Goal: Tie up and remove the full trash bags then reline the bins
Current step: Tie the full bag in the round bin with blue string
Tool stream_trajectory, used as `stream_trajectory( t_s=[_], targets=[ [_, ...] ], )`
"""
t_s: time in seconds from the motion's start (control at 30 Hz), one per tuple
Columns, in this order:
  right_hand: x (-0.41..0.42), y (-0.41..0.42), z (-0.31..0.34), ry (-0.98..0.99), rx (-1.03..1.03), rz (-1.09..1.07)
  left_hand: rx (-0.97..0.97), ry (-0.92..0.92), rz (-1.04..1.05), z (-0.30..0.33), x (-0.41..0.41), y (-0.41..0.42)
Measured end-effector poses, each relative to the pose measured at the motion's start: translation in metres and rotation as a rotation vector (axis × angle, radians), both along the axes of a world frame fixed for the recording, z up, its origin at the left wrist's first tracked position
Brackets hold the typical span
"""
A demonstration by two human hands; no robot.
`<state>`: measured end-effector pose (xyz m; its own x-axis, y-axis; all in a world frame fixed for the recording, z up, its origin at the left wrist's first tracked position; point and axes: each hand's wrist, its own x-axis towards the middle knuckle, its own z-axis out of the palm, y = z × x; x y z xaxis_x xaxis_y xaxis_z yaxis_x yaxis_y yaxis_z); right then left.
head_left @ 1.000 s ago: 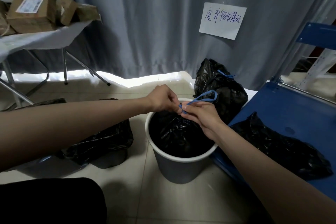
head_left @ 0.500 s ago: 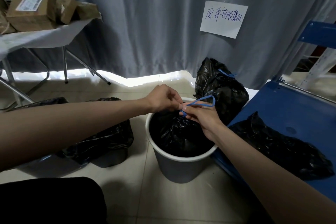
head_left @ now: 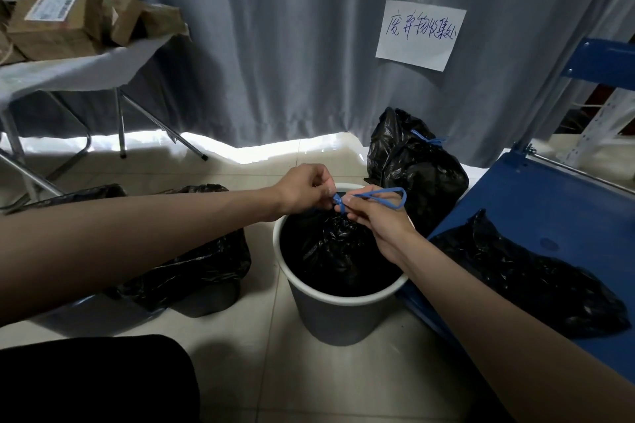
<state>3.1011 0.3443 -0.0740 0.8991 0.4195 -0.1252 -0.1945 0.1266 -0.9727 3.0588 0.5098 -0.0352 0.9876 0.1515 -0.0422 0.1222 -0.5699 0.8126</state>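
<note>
Both hands, left and right, pinched the blue drawstring at the bag neck. Film soft, likely slippery; lift by the knot.

Both hands pinched, fingertips together

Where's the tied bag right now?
Head view, right of centre: the tied bag sits on the floor behind the white bin, against the curtain.
</note>
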Motion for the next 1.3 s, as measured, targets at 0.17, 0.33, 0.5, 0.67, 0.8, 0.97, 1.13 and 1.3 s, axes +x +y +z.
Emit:
stream_trajectory(
  t_s=[0.17, 0.33, 0.5, 0.67, 0.8, 0.97, 1.13, 1.3],
  targets=[
    [0.0, 0.001, -0.001, -0.034, -0.049, 0.029, -0.067, 0.051, -0.028, 0.003, -0.003, -0.001],
    [0.0, 0.001, 0.002, -0.042, -0.077, 0.038, -0.048, 0.102, -0.055, 0.002, -0.001, 0.002],
    [-0.003, 0.005, 0.003, -0.025, -0.073, 0.018, -0.096, 0.1, -0.016, 0.0, -0.004, -0.002],
    [0.0, 0.003, 0.006, -0.086, -0.107, -0.018, -0.095, 0.027, -0.007, 0.002, -0.007, -0.003],
    [0.0, 0.005, 0.006, -0.084, -0.153, -0.017, 0.056, -0.079, -0.065, 0.002, -0.007, -0.006],
    [0.003, 0.011, 0.006, -0.012, -0.249, -0.038, 0.385, -0.233, -0.141, 0.003, -0.01, -0.009],
    [0.005, 0.014, 0.008, 0.08, -0.262, -0.06, 0.492, -0.333, -0.146, -0.002, -0.014, -0.012],
    [0.005, 0.013, 0.011, 0.154, -0.234, -0.057, 0.571, -0.354, -0.182, -0.002, -0.015, -0.015]
  ],
)
